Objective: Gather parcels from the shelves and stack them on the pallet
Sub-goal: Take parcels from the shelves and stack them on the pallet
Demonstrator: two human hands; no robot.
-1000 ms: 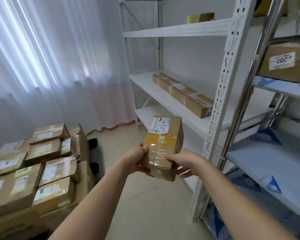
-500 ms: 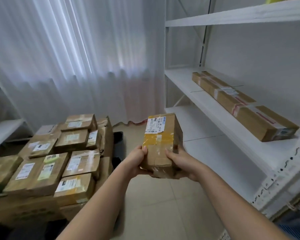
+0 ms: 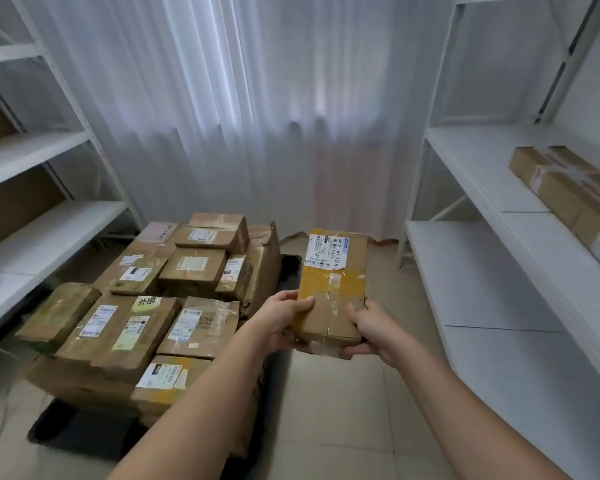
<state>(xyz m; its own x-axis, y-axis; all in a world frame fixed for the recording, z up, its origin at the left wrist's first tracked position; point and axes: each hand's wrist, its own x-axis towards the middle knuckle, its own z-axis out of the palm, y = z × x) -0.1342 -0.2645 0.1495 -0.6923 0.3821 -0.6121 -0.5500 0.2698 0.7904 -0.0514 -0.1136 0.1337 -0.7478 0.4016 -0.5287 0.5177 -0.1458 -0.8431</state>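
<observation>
Left shelves [image 3: 45, 150]: left of pallet stack, mostly bare.
Pallet stack [image 3: 146, 306]: taped parcels packed close, labels up; black pallet [image 3: 63, 434] shows below near edge.
Left hand [image 3: 281, 320]: fingers curled on near-left corner of held parcel [image 3: 333, 289], right of stack, above floor.
Right hand [image 3: 371, 330]: grips near-right corner; two-hand hold probably keeps parcel level for placing.
Long box [image 3: 568, 199]: on right shelves, well apart from stack, not gathered yet.
</observation>
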